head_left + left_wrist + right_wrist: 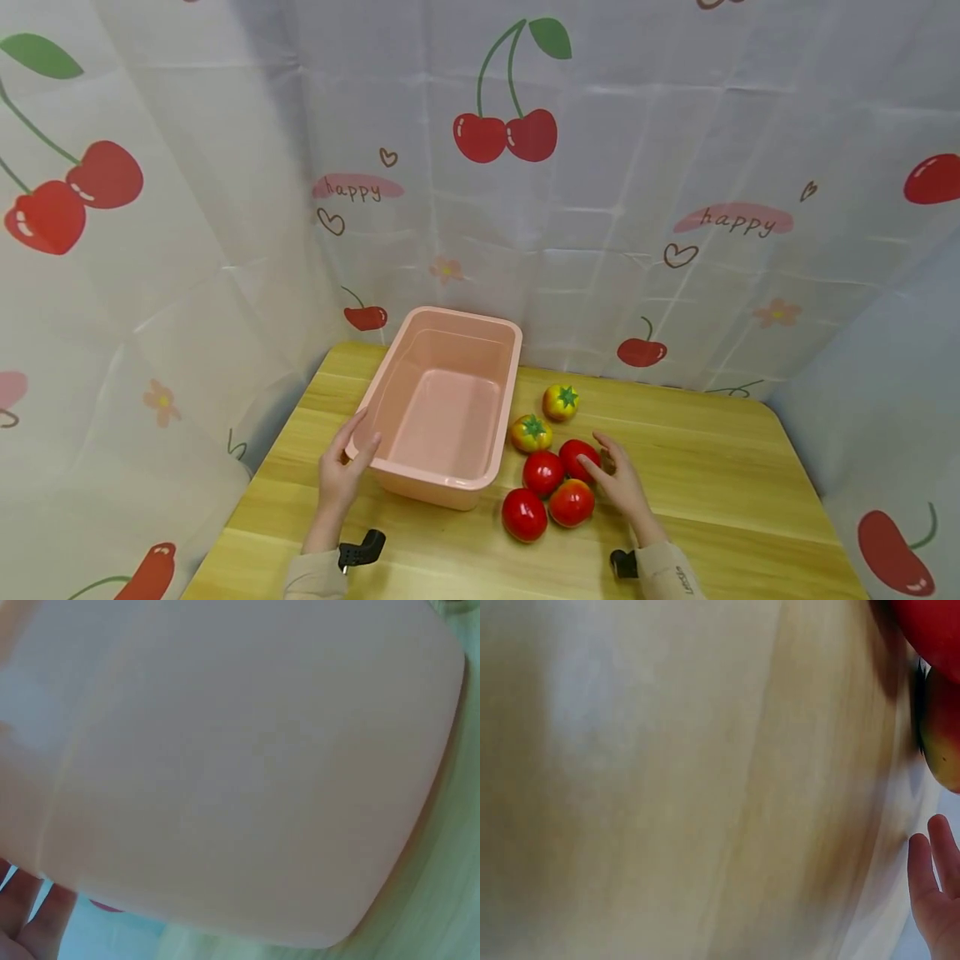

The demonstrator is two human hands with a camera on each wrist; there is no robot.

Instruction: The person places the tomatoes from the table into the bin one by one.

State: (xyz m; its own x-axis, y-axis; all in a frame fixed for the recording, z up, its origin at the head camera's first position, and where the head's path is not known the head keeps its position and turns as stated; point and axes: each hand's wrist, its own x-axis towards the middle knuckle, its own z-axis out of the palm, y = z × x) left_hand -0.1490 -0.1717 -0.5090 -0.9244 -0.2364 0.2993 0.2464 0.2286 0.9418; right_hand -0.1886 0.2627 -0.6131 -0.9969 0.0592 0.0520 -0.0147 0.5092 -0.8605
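A pink plastic basin [457, 410] stands at the back left of the table. My left hand [342, 467] grips its near left corner, thumb over the rim and the other fingers outside; the left wrist view shows mostly the basin's wall [247, 780]. Right of the basin lie several tomatoes. My right hand [621, 485] is beside the rearmost red tomato [577, 457], fingers spread, the thumb overlapping its edge; contact is unclear. Close by are another red tomato [543, 473], an orange-red tomato [572, 503] and a nearer red tomato [524, 515].
Two yellow-orange tomatoes [532, 433] with green leafy tops lie behind the red ones. The wooden table [720, 483] reaches to a cherry-printed curtain [585, 283] at the back and sides. A black wrist mount [363, 550] sticks out by the left sleeve.
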